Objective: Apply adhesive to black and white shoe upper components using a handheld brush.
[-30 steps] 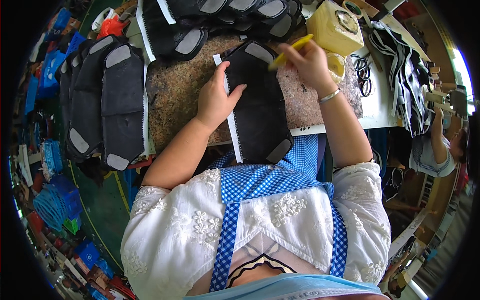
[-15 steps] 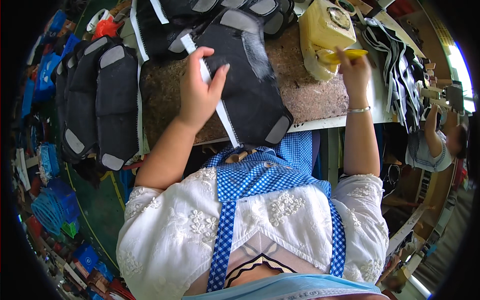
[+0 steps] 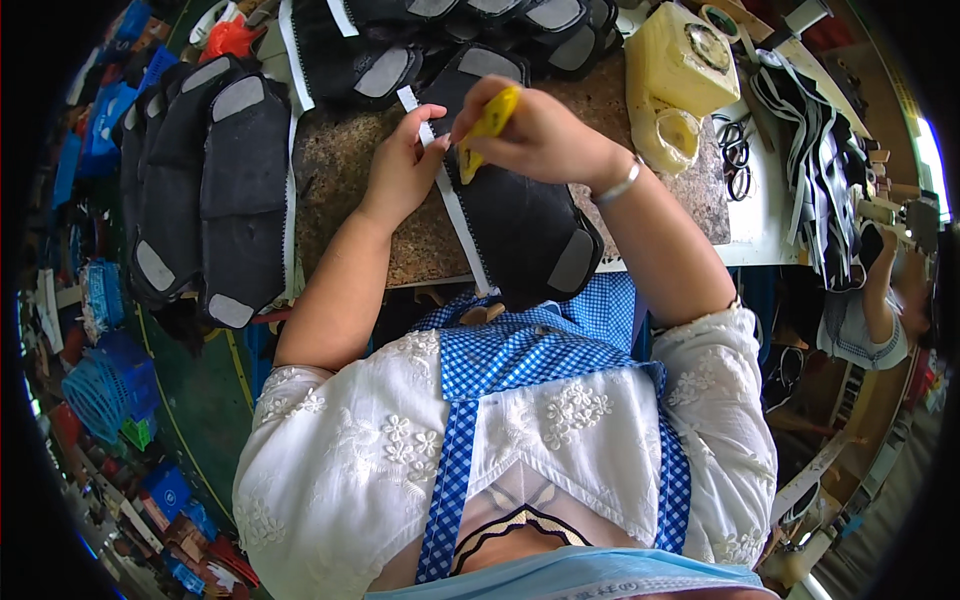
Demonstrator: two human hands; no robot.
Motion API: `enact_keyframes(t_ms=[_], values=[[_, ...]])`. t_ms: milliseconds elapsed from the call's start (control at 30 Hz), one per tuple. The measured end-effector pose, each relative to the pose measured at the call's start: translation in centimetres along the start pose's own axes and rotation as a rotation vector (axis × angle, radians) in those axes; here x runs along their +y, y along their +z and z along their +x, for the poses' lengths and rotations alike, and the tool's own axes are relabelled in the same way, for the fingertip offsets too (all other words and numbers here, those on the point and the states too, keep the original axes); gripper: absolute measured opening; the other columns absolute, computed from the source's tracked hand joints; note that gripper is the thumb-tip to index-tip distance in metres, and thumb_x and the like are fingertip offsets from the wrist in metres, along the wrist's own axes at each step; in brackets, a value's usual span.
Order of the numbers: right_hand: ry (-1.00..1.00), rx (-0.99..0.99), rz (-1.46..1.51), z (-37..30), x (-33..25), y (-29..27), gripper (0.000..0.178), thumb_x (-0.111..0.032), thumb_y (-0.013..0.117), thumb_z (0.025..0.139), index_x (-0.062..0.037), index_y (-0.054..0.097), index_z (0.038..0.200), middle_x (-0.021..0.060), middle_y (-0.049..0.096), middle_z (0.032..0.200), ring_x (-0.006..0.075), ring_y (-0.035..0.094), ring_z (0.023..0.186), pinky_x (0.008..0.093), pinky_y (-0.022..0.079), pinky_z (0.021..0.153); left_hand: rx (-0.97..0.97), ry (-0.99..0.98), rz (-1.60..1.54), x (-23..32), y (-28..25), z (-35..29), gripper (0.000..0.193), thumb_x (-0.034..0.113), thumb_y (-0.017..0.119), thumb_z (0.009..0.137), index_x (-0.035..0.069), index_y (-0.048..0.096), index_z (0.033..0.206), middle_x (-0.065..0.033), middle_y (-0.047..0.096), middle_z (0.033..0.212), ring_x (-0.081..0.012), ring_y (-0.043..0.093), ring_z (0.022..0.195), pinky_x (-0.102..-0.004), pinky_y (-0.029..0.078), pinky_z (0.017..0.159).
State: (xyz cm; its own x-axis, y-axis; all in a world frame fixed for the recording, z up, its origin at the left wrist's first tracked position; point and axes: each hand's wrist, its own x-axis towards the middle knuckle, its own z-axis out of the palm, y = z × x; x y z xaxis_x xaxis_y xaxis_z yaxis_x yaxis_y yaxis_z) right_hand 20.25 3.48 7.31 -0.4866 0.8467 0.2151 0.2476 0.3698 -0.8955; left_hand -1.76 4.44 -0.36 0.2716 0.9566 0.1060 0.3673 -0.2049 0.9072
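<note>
Green floor (image 3: 185, 400) shows at the left, beside a white table (image 3: 765, 230) topped with a speckled slab (image 3: 335, 225). Dark panels (image 3: 150, 190) with grey corner patches lie overlapped just beyond the slab's left edge (what bears them is hidden), and a dark heap (image 3: 450, 25) of similar pieces crowds the far edge, perhaps so that the middle of the slab serves for one piece at a time. Black-and-white strips (image 3: 805, 165) hang in a bundle at the table's right end, probably laid lengthwise to avoid tangling.

One black panel (image 3: 530, 225) lies aslant on the slab, its lower end reaching past the near edge, which likely keeps it within easy reach. Its left border carries a white strip (image 3: 463, 220). Toward the slab's far right corner stands a pale yellow container (image 3: 680, 60) with a rounded cup on its near side, placed, it seems, for the right arm.

The left hand (image 3: 398, 165) holds the upper part of the white strip with thumb and fingers, apparently to steady the panel. The right hand (image 3: 550, 130) is curled around a flat yellow tool (image 3: 488, 130), its lower tip angled down beside the strip; whether tip and panel touch, I cannot tell. Scissors (image 3: 735, 170) with black handles lie just off the slab's right edge.
</note>
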Motion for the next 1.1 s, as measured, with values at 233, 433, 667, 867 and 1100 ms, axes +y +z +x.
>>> enact_keyframes(t_ms=[233, 433, 667, 867, 1100], values=[[0.256, 0.025, -0.332, 0.5, -2.7, -3.0, 0.022, -0.014, 0.068, 0.083, -0.0011, 0.055, 0.096, 0.0098, 0.067, 0.088, 0.0176, 0.066, 0.079, 0.0308, 0.055, 0.072, 0.057, 0.083, -0.032, -0.1, 0.4, -0.3, 0.033, 0.009, 0.069, 0.08, 0.007, 0.059, 0.112, -0.0062, 0.054, 0.061, -0.0118, 0.047, 0.05, -0.0287, 0.039, 0.049], [0.081, 0.0, -0.345, -3.1, -2.2, 0.3, 0.021, -0.007, 0.07, 0.075, -0.0063, 0.057, 0.091, 0.0086, 0.066, 0.083, 0.0253, 0.067, 0.078, 0.0329, 0.054, 0.071, 0.035, 0.045, -0.104, -0.3, 0.5, -0.1, 0.033, 0.012, 0.066, 0.082, 0.007, 0.058, 0.113, -0.0075, 0.055, 0.061, -0.0149, 0.05, 0.051, -0.0284, 0.041, 0.051], [-0.099, 0.341, -0.406, -6.2, -3.1, 2.8, 0.023, -0.016, 0.075, 0.077, -0.0038, 0.057, 0.085, 0.0063, 0.064, 0.07, 0.0169, 0.065, 0.061, 0.0265, 0.053, 0.056, 0.042, 0.057, 0.032, 0.7, 0.5, -0.7, 0.032, 0.01, 0.065, 0.085, 0.006, 0.057, 0.116, -0.003, 0.054, 0.065, -0.0105, 0.047, 0.054, -0.0263, 0.039, 0.051], [0.605, 0.226, -0.536, -8.6, -2.0, 1.5, 0.034, -0.028, 0.08, 0.072, -0.0004, 0.061, 0.073, 0.0082, 0.062, 0.059, 0.0138, 0.062, 0.051, 0.0238, 0.049, 0.049, 0.062, 0.099, 0.067, 1.1, 0.6, -0.6, 0.031, 0.009, 0.064, 0.086, 0.005, 0.057, 0.116, 0.003, 0.047, 0.061, -0.0047, 0.039, 0.053, -0.0235, 0.033, 0.049], [0.417, 0.64, -0.306, -8.0, 0.6, 0.7, 0.029, -0.023, 0.077, 0.075, -0.0008, 0.059, 0.075, 0.0049, 0.063, 0.06, 0.0097, 0.061, 0.056, 0.0232, 0.049, 0.051, 0.049, 0.1, 0.12, 1.3, 0.4, -0.8, 0.032, 0.015, 0.065, 0.083, 0.008, 0.058, 0.113, -0.0091, 0.058, 0.064, -0.0198, 0.053, 0.052, -0.0334, 0.043, 0.053]])
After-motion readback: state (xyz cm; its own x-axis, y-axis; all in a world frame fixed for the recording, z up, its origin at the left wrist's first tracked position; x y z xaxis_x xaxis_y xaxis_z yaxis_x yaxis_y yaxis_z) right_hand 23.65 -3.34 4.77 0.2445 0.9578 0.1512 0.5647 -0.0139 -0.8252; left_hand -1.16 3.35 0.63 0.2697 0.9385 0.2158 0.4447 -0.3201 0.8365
